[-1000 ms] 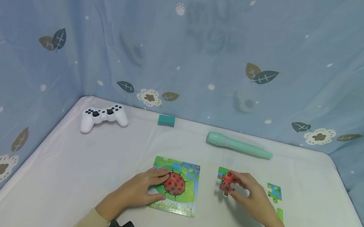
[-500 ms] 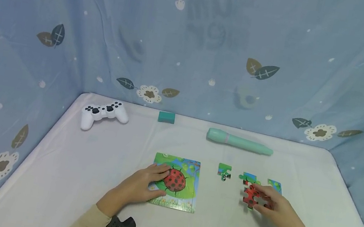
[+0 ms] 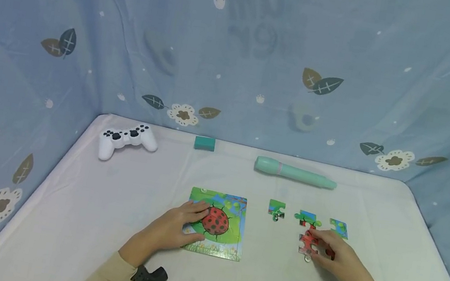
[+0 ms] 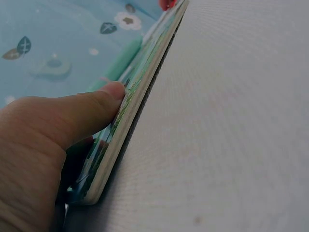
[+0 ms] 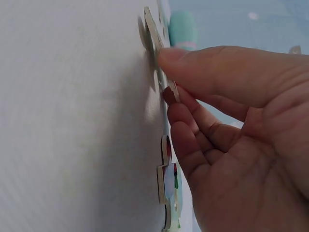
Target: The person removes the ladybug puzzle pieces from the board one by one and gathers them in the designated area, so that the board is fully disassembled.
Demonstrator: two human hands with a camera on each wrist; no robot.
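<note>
My left hand (image 3: 170,226) rests on a square ladybug puzzle board (image 3: 230,247), fingers stretched over its left side. In the left wrist view, the thumb (image 4: 108,96) lies on the board's top face beside its thick pale edge. My right hand (image 3: 340,259) pinches a red, black-spotted puzzle piece (image 3: 306,244) between thumb and fingers, close over the table. Its upper end sits right at a blue-green puzzle piece (image 3: 307,217). More red with black spots shows under the fingers, partly hidden. In the right wrist view, the held piece (image 5: 153,31) is seen nearly edge-on.
A green corner puzzle piece (image 3: 276,207) and a blue puzzle piece (image 3: 340,227) lie on either side. Behind are a white game controller (image 3: 127,141), a teal block (image 3: 204,143) and a mint-green microphone-shaped stick (image 3: 295,173). Blue patterned cloth (image 3: 250,90) walls the white table (image 3: 149,172).
My right hand has carried the red piece rightward from near the green corner piece to just below the blue-green piece, then lowered it. The left hand has stayed on the board.
</note>
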